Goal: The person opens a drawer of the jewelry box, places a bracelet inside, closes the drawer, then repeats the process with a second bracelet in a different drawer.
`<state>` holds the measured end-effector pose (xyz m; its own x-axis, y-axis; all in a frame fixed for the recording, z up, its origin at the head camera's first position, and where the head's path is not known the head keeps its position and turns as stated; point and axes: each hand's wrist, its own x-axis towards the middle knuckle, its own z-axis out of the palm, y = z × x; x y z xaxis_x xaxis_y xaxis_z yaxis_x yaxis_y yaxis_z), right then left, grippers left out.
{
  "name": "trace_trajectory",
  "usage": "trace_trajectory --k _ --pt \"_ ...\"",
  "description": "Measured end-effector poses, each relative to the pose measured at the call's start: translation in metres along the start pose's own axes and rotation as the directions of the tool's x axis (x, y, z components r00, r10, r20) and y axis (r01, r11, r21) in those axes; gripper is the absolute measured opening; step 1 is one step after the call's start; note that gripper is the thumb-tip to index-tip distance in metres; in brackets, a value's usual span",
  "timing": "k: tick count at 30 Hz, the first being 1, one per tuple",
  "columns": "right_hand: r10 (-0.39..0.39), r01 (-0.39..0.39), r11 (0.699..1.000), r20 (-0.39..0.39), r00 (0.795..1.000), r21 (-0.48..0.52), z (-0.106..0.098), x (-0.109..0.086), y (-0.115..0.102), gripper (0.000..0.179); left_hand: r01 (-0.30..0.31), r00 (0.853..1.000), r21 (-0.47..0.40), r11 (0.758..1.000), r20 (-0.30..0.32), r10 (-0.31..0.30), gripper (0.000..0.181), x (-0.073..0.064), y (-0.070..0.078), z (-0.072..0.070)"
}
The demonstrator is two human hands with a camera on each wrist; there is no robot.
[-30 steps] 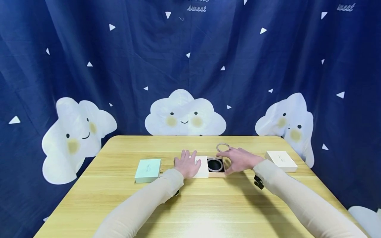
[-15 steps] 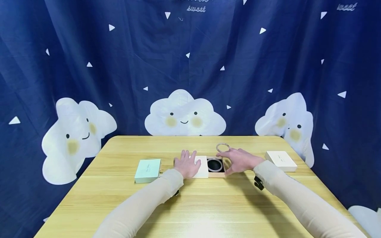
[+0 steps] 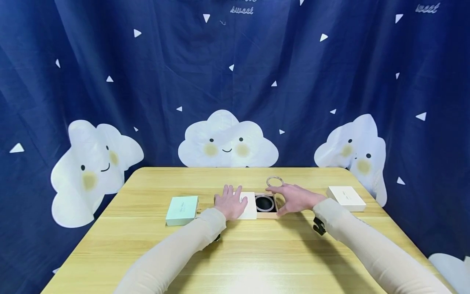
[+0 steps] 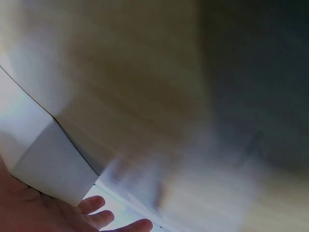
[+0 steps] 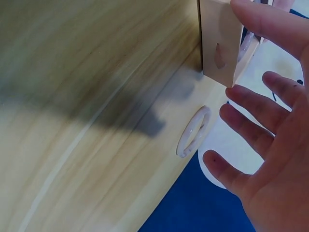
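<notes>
My left hand (image 3: 230, 203) lies on the white sleeve (image 3: 251, 206) of a small slide-out gift box, its fingers straight and spread. From the sleeve's right end a pinkish drawer (image 3: 267, 216) sticks out. My right hand (image 3: 296, 198) pinches the drawer's outer end between thumb and index finger, at its near and far corners; the other fingers stay loose. Inside the drawer, on black lining, is a pale bangle (image 3: 264, 210). Another pale bangle (image 5: 181, 142) lies on the table just behind the drawer. In the left wrist view, the box's side (image 4: 53, 159) shows along my palm.
To the left of my left hand stands a mint green box (image 3: 182, 210), closed. A white box (image 3: 346, 198) sits at the table's right side, beyond my right forearm. The wooden table (image 3: 235, 253) ends at a dark blue curtain (image 3: 235, 90) with cloud prints.
</notes>
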<state>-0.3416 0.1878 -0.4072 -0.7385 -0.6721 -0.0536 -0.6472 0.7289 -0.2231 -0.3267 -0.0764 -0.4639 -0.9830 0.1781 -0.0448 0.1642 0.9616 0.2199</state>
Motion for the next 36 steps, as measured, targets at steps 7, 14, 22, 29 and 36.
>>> trace_trajectory --k 7,14,22,29,36 --pt "-0.001 0.001 0.999 -0.003 1.0 0.04 0.002 0.001 0.002 0.093 -0.006 1.0 -0.005 1.0 -0.022 0.006 0.065 -0.001 0.0 -0.001" --pt "-0.016 0.017 0.997 -0.016 1.0 0.071 0.006 0.004 0.002 0.092 -0.002 1.0 -0.004 1.0 -0.015 0.002 0.066 -0.003 0.001 -0.002" --pt "-0.013 0.014 0.998 -0.015 1.0 0.069 0.008 0.008 -0.002 0.091 -0.005 1.0 -0.013 1.0 -0.011 0.005 0.066 -0.004 0.002 -0.002" --pt "-0.019 0.021 0.997 -0.018 1.0 0.081 0.011 0.013 -0.002 0.091 0.004 1.0 -0.001 1.0 -0.001 -0.004 0.067 -0.001 0.002 -0.002" --pt "-0.024 0.026 0.996 -0.024 0.999 0.083 0.013 0.017 -0.004 0.09 0.003 1.0 0.004 1.0 0.006 -0.004 0.068 -0.001 0.001 -0.002"
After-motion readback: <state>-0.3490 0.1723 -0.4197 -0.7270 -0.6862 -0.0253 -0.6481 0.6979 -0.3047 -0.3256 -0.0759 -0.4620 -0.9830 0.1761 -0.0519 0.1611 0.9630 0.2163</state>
